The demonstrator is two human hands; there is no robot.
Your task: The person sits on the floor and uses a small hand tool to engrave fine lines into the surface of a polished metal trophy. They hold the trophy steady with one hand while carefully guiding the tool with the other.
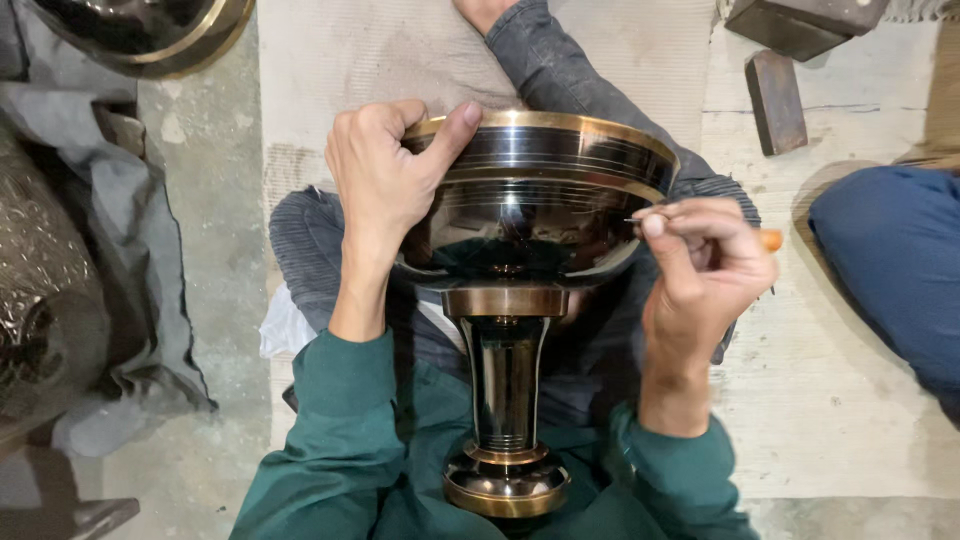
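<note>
A dark polished metal goblet-shaped bowl (540,200) with brass bands lies across my lap, its stem and round foot (506,480) pointing toward me. My left hand (385,175) grips the bowl's brass rim on the left, thumb over the edge. My right hand (705,265) pinches a thin pointed metal tool with an orange handle (770,239); its tip touches the bowl's right side.
Another dark brass-rimmed vessel (150,35) sits at top left above grey cloth (120,220) and an embossed metal piece (40,300). Two dark blocks (775,100) lie on the floor at top right. Another person's blue-clad leg (890,260) is at right.
</note>
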